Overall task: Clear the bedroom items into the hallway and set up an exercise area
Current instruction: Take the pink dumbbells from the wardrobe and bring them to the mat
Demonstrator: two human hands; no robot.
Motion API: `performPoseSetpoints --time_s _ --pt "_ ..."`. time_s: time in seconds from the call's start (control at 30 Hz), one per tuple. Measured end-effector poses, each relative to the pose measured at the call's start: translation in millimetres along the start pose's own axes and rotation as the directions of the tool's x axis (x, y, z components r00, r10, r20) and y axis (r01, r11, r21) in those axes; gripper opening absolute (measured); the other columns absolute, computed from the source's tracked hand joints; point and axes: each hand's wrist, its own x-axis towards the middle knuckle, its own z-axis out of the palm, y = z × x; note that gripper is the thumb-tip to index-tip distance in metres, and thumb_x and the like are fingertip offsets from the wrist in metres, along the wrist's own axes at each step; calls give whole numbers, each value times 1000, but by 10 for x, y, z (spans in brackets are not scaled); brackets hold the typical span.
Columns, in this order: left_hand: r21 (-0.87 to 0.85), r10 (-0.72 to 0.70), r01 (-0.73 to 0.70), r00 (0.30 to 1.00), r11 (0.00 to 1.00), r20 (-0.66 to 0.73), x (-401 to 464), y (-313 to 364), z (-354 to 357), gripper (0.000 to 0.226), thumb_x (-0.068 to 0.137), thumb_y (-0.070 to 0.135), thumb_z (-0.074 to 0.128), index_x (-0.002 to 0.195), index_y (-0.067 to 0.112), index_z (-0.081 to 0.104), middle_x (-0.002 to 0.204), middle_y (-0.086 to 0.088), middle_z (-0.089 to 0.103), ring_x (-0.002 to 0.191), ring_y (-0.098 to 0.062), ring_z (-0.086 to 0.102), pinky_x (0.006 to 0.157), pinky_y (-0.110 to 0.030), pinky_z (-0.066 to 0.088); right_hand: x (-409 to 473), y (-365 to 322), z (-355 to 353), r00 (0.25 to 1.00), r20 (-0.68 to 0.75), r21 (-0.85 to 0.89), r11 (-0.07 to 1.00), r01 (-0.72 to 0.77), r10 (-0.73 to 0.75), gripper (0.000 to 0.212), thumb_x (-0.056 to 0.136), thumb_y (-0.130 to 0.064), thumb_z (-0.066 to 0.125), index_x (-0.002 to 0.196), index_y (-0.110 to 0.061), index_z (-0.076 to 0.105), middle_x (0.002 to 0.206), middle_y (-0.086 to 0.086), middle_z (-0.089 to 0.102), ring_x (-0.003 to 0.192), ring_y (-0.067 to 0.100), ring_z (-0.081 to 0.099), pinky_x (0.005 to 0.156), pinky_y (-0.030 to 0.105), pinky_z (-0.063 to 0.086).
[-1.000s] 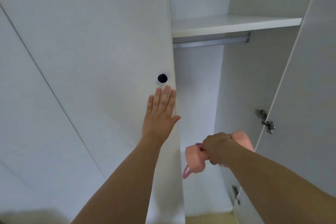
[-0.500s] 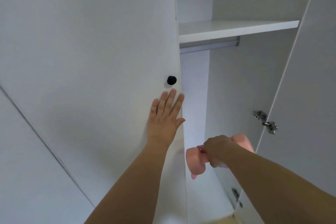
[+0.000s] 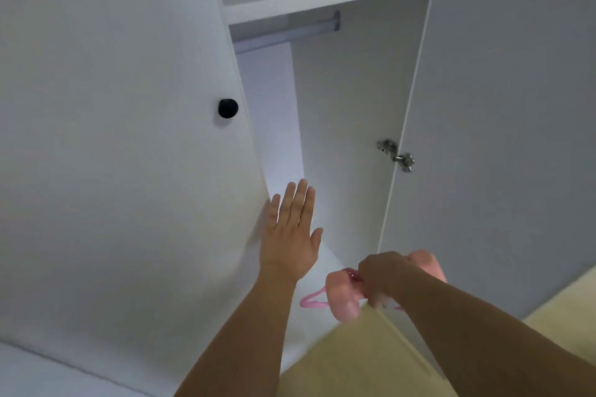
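here left hand fingers spread flat; right hand fingers grip rounded pink dumbbell.

The left hand is being held flat, fingers straight and together, arm extended forward. The right hand is being kept curled, knuckles up, forearm stretched out.

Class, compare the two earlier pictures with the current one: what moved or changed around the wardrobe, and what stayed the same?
The left hand has slid down the white wardrobe door, away from the black knob, and now lies open at the door's edge. The view has tilted down, showing yellowish floor. Unchanged: the right hand keeps its grip on the pink dumbbell.
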Motion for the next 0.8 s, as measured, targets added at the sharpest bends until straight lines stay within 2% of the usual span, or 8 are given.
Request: performPoseSetpoints --time_s 0.1,0.2,0.3,0.43,0.53,0.67,0.73,0.8 --pt "-75 90 -86 995 994 49 39 400 67 76 98 46 42 158 9 13 165 -8 4 153 -26 0 123 -47 2 -220 279 308 998 48 64 997 -49 46 34 80 -10 61 113 -18 59 81 -3 54 82 21 61 73 29 51" --pt "-144 160 -144 981 979 111 121 823 63 77 100 49 36 158 11 2 165 -6 -7 152 -24 -11 123 -46 -4 -423 590 612 992 96 140 986 -95 82 45 81 -13 64 123 -24 53 89 -2 55 81 19 58 72 29 50" --pt "-203 260 -233 958 951 121 159 1315 15 78 100 50 35 158 12 -1 165 -5 -9 151 -22 -13 123 -46 -3 -648 903 934 982 131 266 949 -169 138 53 80 -16 66 128 -30 48 95 -5 57 87 18 58 81 31 52" --pt "-270 390 -354 916 895 92 206 2046 -122 80 97 49 41 158 11 4 166 -5 -4 152 -22 -7 123 -46 1 -1045 1277 1382 956 185 336 900 -278 227 42 79 -22 70 119 -23 58 93 -2 62 87 19 63 75 29 50" --pt "-257 558 -530 829 808 42 260 2593 -223 82 96 49 43 158 11 5 166 -6 -3 153 -23 -5 123 -46 3 -1334 1569 1717 926 233 367 855 -367 297 35 79 -23 70 113 -17 65 87 -2 63 76 17 59 67 28 47" --pt "-163 784 -769 619 618 45 276 3220 -301 81 98 47 40 158 11 0 165 -6 -10 152 -23 -11 122 -45 -7 -1614 1956 2046 897 243 319 843 -433 369 28 77 -20 68 105 -16 67 70 -3 53 71 20 56 60 27 43" --pt "-134 812 -801 580 584 67 328 3470 -357 78 99 41 36 157 10 -5 163 -6 -16 151 -23 -14 121 -44 -11 -1700 2129 2180 881 266 327 823 -464 391 26 77 -20 67 103 -16 67 74 -2 55 71 21 55 58 26 41" --pt "-101 807 -801 586 590 72 413 3696 -402 76 98 33 34 155 9 -9 160 -6 -23 150 -23 -17 119 -45 -16 -1767 2299 2298 870 278 350 801 -486 406 26 78 -20 67 103 -17 66 82 -2 57 74 20 55 61 26 42"
